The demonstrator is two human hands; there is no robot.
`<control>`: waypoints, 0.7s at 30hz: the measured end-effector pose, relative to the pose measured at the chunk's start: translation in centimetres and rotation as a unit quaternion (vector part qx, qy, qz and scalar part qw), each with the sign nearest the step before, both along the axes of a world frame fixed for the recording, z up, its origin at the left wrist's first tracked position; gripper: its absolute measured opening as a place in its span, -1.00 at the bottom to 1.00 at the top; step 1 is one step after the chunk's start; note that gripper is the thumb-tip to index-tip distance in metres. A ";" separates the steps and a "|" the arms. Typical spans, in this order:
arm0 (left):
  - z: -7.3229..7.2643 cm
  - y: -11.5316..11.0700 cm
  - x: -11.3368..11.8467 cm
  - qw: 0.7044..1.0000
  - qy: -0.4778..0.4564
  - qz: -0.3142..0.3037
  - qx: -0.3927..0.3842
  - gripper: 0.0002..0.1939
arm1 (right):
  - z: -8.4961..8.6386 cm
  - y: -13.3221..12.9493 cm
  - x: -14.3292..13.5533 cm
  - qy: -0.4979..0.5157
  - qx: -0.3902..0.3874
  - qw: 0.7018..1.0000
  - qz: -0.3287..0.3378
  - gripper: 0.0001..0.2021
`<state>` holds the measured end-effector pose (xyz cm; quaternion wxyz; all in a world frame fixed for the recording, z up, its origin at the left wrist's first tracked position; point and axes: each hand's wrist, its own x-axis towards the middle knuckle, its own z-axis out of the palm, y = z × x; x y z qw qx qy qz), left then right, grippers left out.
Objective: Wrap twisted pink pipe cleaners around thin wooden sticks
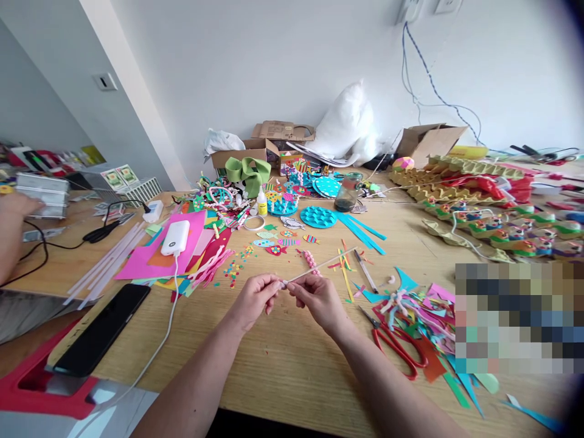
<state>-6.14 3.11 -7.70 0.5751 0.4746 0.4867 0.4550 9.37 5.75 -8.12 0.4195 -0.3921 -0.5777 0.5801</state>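
Note:
Both hands meet above the middle of the wooden table. My left hand [258, 298] is closed, its thumb and forefinger pinching the near end of a thin pale strip [323, 265]. Beside it my right hand [319, 299] pinches the same strip close to that end; the rest slants up to the right. Just behind the fingers lies a pink twisted piece [310, 260]. Paper fish [289, 242] and small coloured dots [233, 271] are spread beyond the hands. A pen [365, 271] rests to the right.
Red-handled scissors [396, 347] and paper scraps lie at the right. At the left are a black phone [103, 328], a white power bank [175, 237] with its cable, and pink paper [150, 252]. Another person's hand [16, 210] shows far left. A glass jar [348, 193] stands behind.

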 end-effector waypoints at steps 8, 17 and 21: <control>0.0 0.0 -0.4 0.994 -0.064 -0.045 -0.071 -0.68 | 0.4 -0.1 0.0 -0.001 0.009 0.999 0.035 -0.62; -0.8 -0.1 0.1 0.919 0.298 0.042 0.254 -0.79 | -0.6 0.5 0.3 0.031 -0.041 0.999 -0.010 -0.64; -1.0 -0.2 0.1 0.850 0.407 0.043 0.333 -0.78 | -0.3 0.3 0.2 0.042 -0.048 0.998 0.011 -0.60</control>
